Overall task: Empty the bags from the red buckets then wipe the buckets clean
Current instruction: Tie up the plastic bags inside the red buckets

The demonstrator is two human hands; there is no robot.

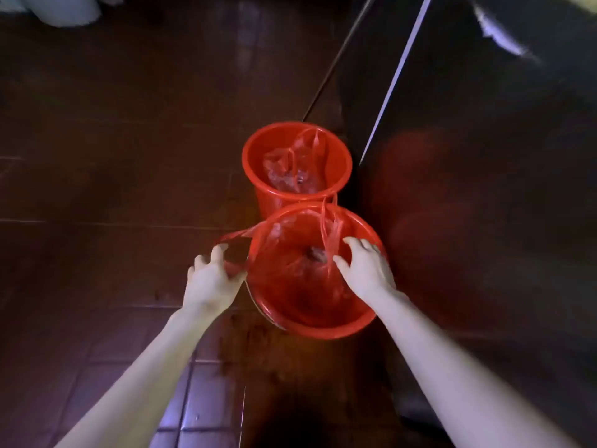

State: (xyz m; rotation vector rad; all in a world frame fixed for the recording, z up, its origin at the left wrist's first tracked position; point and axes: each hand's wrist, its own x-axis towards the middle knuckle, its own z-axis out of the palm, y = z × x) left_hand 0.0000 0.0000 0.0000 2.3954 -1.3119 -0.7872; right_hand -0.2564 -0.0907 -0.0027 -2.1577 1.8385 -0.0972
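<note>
Two red buckets stand on a dark tiled floor, one behind the other. The near bucket (323, 328) is lined with a thin red plastic bag (290, 273) whose handles hang over the rim. My left hand (211, 279) pinches the bag's left handle just outside the rim. My right hand (365, 266) rests on the right rim, fingers spread over the bag's hanging strips; whether it grips them is unclear. The far bucket (268, 202) holds a crumpled translucent red bag (290, 166) with a handle loop standing up.
A dark glossy cabinet or wall (484, 189) rises right beside both buckets and reflects their red colour. A thin pale strip (397, 76) runs diagonally along its edge. Something pale (61, 8) sits at the top left. Open tiled floor (113, 189) lies to the left.
</note>
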